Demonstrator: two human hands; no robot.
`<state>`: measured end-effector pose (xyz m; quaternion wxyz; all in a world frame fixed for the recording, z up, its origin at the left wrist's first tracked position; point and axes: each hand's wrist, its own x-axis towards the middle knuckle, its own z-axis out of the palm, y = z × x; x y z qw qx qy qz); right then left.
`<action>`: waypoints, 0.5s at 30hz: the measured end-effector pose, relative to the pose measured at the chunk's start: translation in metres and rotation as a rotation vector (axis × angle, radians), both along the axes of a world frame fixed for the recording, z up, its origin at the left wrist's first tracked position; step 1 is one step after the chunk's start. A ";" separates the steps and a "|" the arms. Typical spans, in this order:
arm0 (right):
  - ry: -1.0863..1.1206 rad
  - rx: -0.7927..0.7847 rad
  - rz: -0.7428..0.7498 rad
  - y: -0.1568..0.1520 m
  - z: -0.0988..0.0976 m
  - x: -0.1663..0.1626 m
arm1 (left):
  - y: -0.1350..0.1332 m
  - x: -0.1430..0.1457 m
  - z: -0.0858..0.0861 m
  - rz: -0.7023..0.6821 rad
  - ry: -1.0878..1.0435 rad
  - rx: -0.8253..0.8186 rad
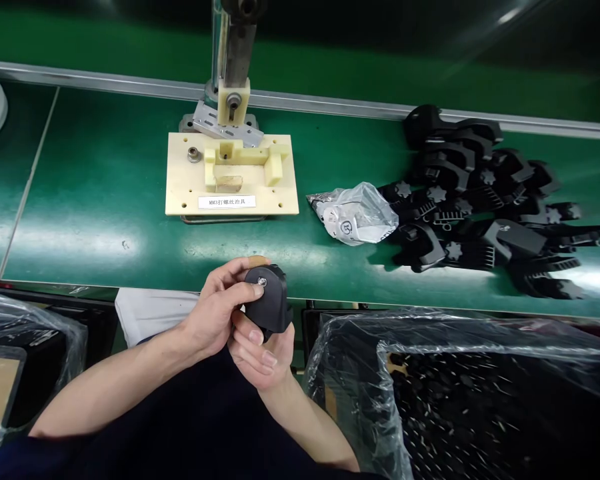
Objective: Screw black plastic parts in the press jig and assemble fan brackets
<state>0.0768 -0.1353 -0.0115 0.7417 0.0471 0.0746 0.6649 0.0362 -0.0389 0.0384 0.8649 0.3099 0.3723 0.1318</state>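
From where I stand, the green belt [105,200] fills most of the bench. A heap of black moulded parts [485,200] is piled at its right end, and a plastic-lined bin [455,400] of dark pieces sits below the near edge. Farther back, a cream jig plate [233,177] rests under a press post [233,53], and a crumpled clear bag [355,213] lies between the plate and the heap.

The person holds one black housing [273,307] in the air just over the belt's near edge, close to the body. The right hand [260,353] cups it from below with the fingers curled around its underside. The left hand [213,313] closes on its top, with thumb and forefinger pinched narrow at a small screw [261,282] there.

The housing looks light and stiff, like hard plastic, and its matte skin should not slip (I would not call it fragile). The broad flanks seem the best place to grip. The screw is tiny and would be easy to drop.
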 end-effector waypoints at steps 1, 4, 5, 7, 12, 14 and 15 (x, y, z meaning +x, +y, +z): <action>-0.012 0.000 -0.007 -0.001 0.000 0.000 | 0.000 -0.001 -0.001 -0.010 -0.007 0.007; -0.074 0.007 -0.023 -0.003 -0.001 0.000 | 0.002 -0.005 -0.003 -0.084 -0.079 0.032; -0.100 0.005 -0.021 -0.004 -0.001 0.001 | 0.002 -0.006 -0.003 -0.114 -0.113 0.042; -0.155 -0.013 -0.015 -0.005 -0.002 0.003 | 0.001 -0.008 -0.003 -0.152 -0.160 0.065; -0.287 -0.152 -0.047 -0.006 0.001 0.009 | -0.003 -0.009 -0.001 -0.160 -0.127 0.100; -0.345 -0.207 -0.068 -0.007 0.002 0.012 | -0.004 -0.009 -0.001 -0.148 -0.104 0.162; -0.372 -0.230 -0.079 -0.007 0.002 0.014 | -0.003 -0.009 -0.002 -0.129 -0.093 0.218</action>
